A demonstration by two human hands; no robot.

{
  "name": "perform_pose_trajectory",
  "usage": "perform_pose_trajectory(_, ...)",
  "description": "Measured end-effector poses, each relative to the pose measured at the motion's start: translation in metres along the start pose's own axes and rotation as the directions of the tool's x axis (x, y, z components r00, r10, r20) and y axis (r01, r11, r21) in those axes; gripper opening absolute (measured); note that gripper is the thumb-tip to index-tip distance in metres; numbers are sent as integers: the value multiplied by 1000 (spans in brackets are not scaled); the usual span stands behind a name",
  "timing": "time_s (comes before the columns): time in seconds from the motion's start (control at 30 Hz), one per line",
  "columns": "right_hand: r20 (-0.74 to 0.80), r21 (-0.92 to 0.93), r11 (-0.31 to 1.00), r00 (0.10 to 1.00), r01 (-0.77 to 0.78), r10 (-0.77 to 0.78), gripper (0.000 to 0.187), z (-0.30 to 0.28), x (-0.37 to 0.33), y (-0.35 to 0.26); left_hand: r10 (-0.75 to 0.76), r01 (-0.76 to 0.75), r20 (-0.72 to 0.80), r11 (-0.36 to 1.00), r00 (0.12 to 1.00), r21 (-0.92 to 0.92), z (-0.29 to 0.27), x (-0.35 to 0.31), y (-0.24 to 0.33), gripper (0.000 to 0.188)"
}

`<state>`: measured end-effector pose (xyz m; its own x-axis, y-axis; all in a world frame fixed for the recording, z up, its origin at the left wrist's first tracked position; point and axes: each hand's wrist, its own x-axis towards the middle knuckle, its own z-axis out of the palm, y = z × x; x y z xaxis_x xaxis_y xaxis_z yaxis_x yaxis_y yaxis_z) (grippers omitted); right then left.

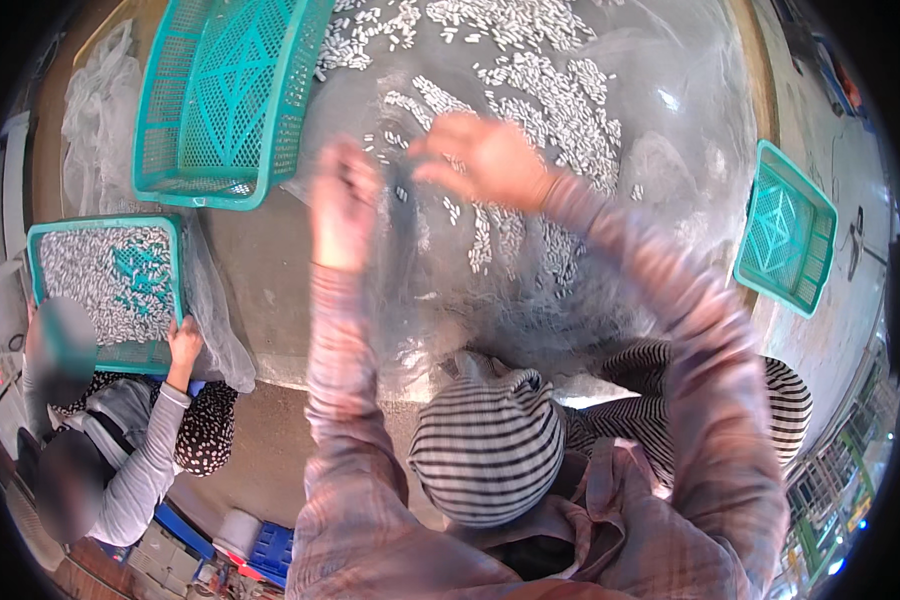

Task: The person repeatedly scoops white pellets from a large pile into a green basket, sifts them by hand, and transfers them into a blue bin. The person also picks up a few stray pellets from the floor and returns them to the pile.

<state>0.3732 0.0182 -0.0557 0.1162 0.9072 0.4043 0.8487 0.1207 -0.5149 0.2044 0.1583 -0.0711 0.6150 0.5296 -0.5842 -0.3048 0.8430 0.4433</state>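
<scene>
Many small white oblong pieces (530,105) lie scattered over a clear plastic sheet (670,85) on the table. Above the left side of this spread is my left hand (342,215), blurred, with its fingers bent; whether it holds anything does not show. Just to its right, my right hand (490,165) hovers over the pieces with its fingers apart, pointing left. Nothing shows in it. A few loose pieces lie between the two hands. The large green mesh basket (288,120) stands close beyond my left hand.
At the left, another person's hand (183,345) grips a green basket (105,355) filled with the same white pieces. A smaller green basket (820,240) sits at the right, past the table edge. Crumpled plastic (95,110) lies at the far left.
</scene>
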Motion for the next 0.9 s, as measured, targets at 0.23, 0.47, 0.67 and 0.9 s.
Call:
perform_pose_trajectory(0.23,367,-312,946,907,-92,209,13,-159,1,141,653,37,462,-600,601,799,-12,89,202,34)
perform_pose_trajectory(0.47,114,-77,858,850,-508,514,14,-94,-68,223,92,-543,751,-634,654,550,102,92,32,30)
perform_pose_trajectory(0.67,149,7,817,808,-577,570,15,-33,-82,228,-51,-616,720,-561,692,552,123,146,-136,22)
perform_pose_trajectory(0.9,69,-17,904,901,-428,428,10,-50,-94,218,22,-516,691,-648,723,560,138,175,-174,13)
